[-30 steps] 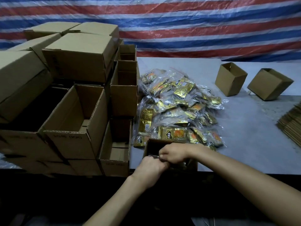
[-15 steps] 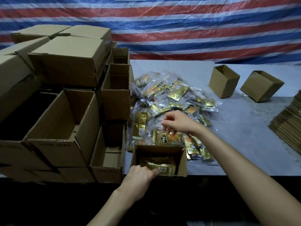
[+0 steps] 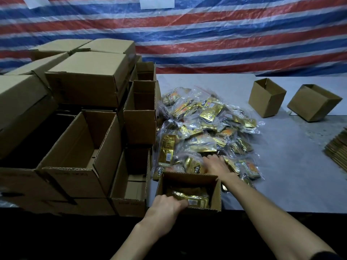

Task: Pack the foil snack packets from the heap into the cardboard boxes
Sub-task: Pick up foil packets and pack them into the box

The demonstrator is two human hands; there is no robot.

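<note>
While the left hand (image 3: 169, 205) still grips the near rim of the open box (image 3: 217, 192) at the counter (image 3: 291, 175) edge, with a few foil packets (image 3: 189, 197) already lying inside, the right hand (image 3: 214, 164) has drawn back from deeper in the heap (image 3: 206, 124) to its near edge, just behind the box's far wall. Its fingers lie on the packets there; whether they have closed on one I cannot tell. Another packet looks about to go in. Two empty boxes (image 3: 266, 98) wait farther off.
</note>
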